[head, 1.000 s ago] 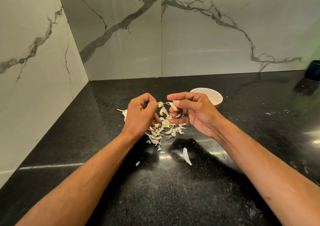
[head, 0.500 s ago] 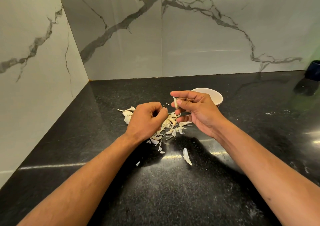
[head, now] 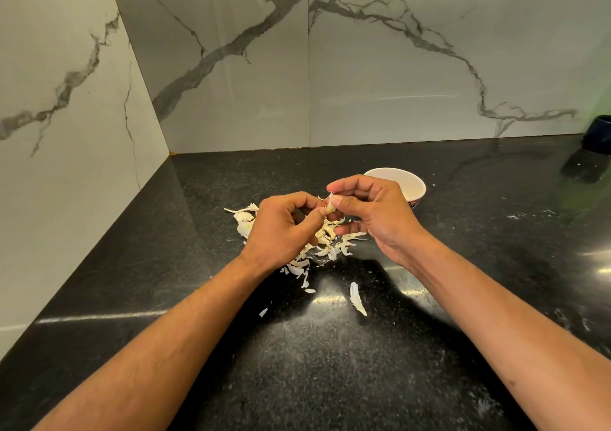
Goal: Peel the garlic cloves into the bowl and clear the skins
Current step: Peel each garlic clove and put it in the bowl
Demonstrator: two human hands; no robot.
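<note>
Above pale papery garlic skins [head: 325,243] heaped on the black speckled stone tabletop [head: 330,364], the left hand [head: 281,229] and right hand [head: 373,212] each pinched one small cream garlic clove [head: 330,206]; the white round bowl [head: 411,186] stood just behind. No writing was readable.

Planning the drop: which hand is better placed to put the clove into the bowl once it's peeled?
Right. The right hand pinches the garlic clove and sits just in front of the bowl. The left hand is farther from it, over the skins.
</note>
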